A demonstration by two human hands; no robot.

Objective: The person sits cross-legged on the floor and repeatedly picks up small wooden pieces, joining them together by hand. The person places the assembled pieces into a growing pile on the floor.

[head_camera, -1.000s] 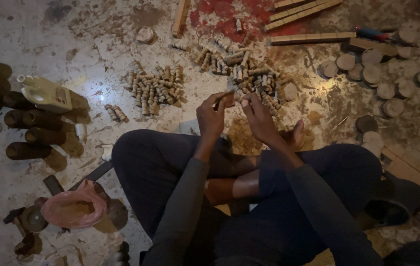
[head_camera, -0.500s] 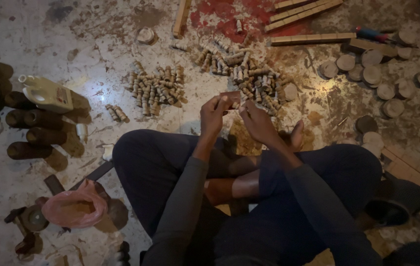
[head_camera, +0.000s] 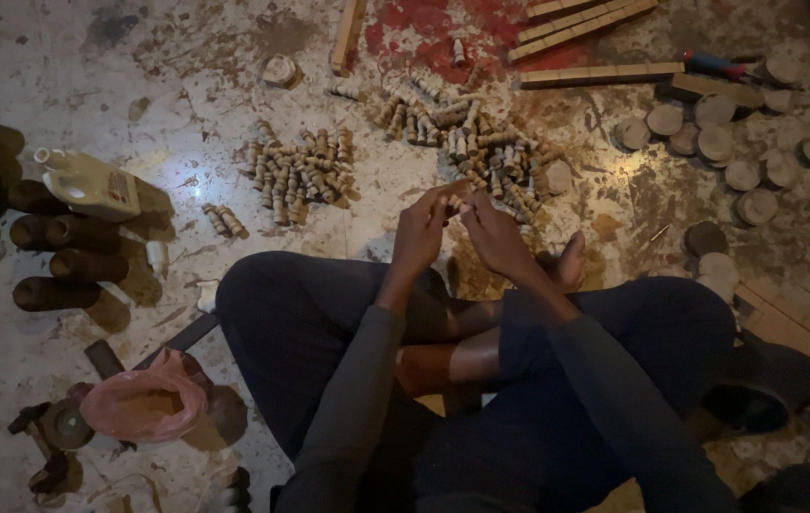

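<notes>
Posture: we sat cross-legged on the stained floor (head_camera: 139,85), both forearms reaching forward over the knees, wrists nearly level.
Left hand (head_camera: 419,233): raised in front of the knees, fingers curled and pinched together at the tips on a small wooden peg (head_camera: 452,193); thumb side turned toward the right hand.
Right hand (head_camera: 495,237): palm down, fingers bent inward, tips meeting the left hand's tips at the same peg; whether it truly gripped the peg or only touched it, we could not tell.
Peg: held off the floor between the two sets of fingertips, just in front of the larger peg pile (head_camera: 481,142).
Second peg pile (head_camera: 301,171): on the floor left of the hands, well apart from them.
Round wooden discs (head_camera: 737,152): scattered at far right.
Wooden slats (head_camera: 585,19): lying at top, near the red patch.
Dark cylinders (head_camera: 54,261): lying on their sides at far left, beside a pale plastic bottle (head_camera: 92,185).
Pink plastic bag (head_camera: 144,404): crumpled on the floor by our left knee.
</notes>
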